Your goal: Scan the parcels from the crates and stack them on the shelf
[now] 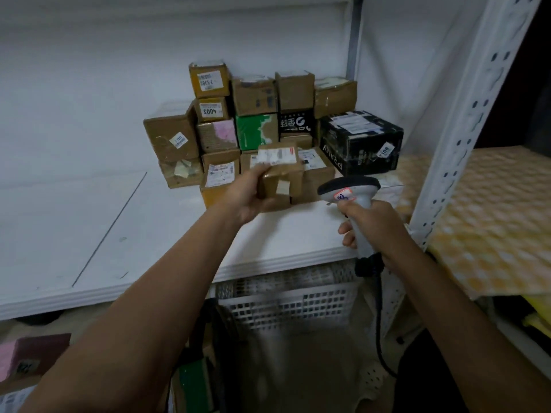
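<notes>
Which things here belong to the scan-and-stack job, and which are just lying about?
Job:
- small brown parcel, held in the left hand
- scanner, gripped by the right hand
- stacked parcels on the white shelf
- white crate below

Lying about:
- yellow patterned sheet
- pink box

A pale wall (149, 40) was seen from 9 to 12 o'clock. A grey vertical strip (354, 40) was fixed against it at 1 o'clock. At 3 o'clock a sheet patterned in yellow and white checks (492, 222) was laid flat, its near edge slightly overhanging. Under it, at 4 o'clock, yellow material (536, 311) was partly shown, too blurred to be identified. A dark area (530, 84) was seen at 2 o'clock.
</notes>
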`<state>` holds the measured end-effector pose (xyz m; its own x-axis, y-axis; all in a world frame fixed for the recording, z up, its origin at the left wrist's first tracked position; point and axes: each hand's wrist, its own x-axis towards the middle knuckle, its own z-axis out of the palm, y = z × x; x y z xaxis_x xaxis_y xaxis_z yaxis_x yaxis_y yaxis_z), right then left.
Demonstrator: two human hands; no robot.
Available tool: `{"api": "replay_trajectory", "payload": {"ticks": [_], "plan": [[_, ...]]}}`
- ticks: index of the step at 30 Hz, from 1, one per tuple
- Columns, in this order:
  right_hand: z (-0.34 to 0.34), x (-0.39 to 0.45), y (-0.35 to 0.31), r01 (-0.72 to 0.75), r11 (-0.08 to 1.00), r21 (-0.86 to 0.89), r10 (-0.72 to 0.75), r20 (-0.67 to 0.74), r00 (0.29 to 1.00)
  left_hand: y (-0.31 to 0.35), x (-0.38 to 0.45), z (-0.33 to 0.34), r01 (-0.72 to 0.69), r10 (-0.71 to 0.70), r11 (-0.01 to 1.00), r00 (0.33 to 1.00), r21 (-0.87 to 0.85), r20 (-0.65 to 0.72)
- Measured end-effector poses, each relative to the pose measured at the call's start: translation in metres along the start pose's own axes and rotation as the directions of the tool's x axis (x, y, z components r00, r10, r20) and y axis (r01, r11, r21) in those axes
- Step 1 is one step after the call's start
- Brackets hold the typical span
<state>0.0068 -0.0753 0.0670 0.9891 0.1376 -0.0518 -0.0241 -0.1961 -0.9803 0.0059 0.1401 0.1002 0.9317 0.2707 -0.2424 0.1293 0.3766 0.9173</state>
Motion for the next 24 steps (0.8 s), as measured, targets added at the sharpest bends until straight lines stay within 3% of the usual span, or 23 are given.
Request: {"api": "replay_trajectory", "payload": {"ticks": [4, 6, 8, 11, 18, 24], "plan": [[-0.005, 0.016, 0.018, -0.040, 0.999, 0.001, 0.040, 0.002, 0.999, 0.013, 0.047, 0.042, -0.045, 0.045, 0.999, 0.999, 0.002, -0.005], [-0.005, 0.021, 0.026, -0.063, 0.998, 0.000, 0.063, 0.028, 0.998, 0.008, 0.073, 0.052, -0.108, 0.118, 0.960, 0.993, 0.258, -0.024], [-0.005, 0.024, 0.032, -0.086, 0.996, 0.002, 0.086, 0.048, 0.995, -0.004, 0.092, 0.054, -0.192, 0.223, 0.798, 0.975, 0.572, 0.016], [-0.005, 0.033, 0.042, -0.102, 0.995, 0.003, 0.101, 0.060, 0.993, -0.017, 0.114, 0.053, -0.314, 0.346, 0.570, 0.930, 0.760, 0.124], [-0.001, 0.047, 0.059, -0.106, 0.994, 0.036, 0.104, 0.072, 0.992, -0.026, 0.142, 0.068, -0.406, 0.461, 0.184, 0.840, 0.895, 0.286], [0.002, 0.051, 0.063, -0.117, 0.992, 0.046, 0.112, 0.090, 0.990, -0.029, 0.160, 0.078, -0.365, 0.545, 0.135, 0.804, 0.921, 0.239]]}}
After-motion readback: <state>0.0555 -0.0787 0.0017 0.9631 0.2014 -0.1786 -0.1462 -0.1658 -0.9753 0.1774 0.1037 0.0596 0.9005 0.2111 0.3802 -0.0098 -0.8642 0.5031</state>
